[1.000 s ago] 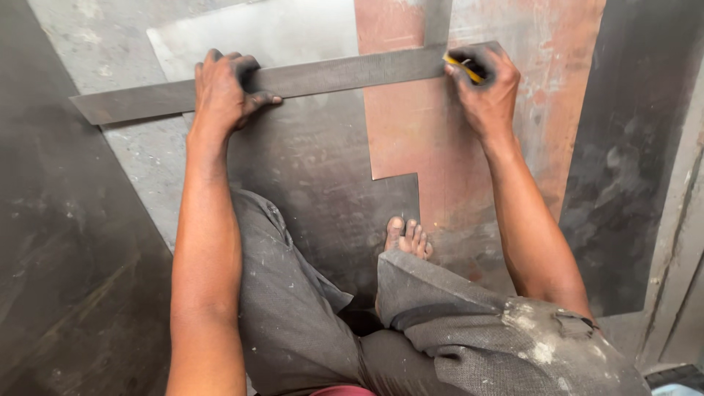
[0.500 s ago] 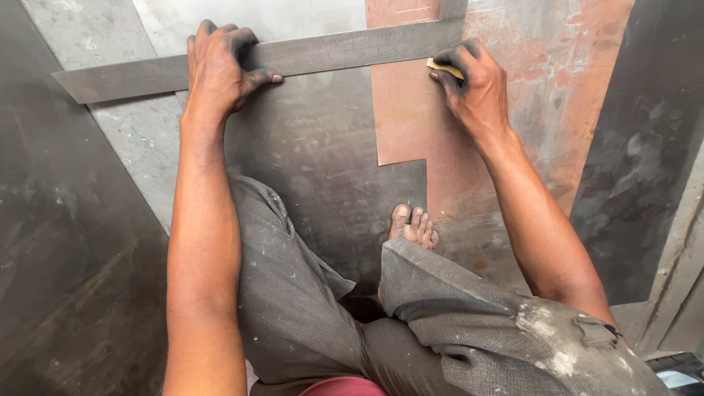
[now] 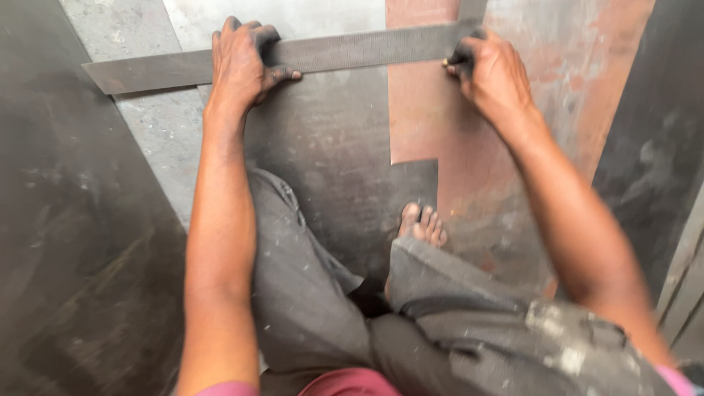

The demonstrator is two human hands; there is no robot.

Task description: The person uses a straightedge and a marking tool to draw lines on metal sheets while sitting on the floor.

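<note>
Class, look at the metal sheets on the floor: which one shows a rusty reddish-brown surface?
The rust-coloured metal sheet under the right hand, with a stepped cut edge. The sheets beside it are dark grey.
</note>
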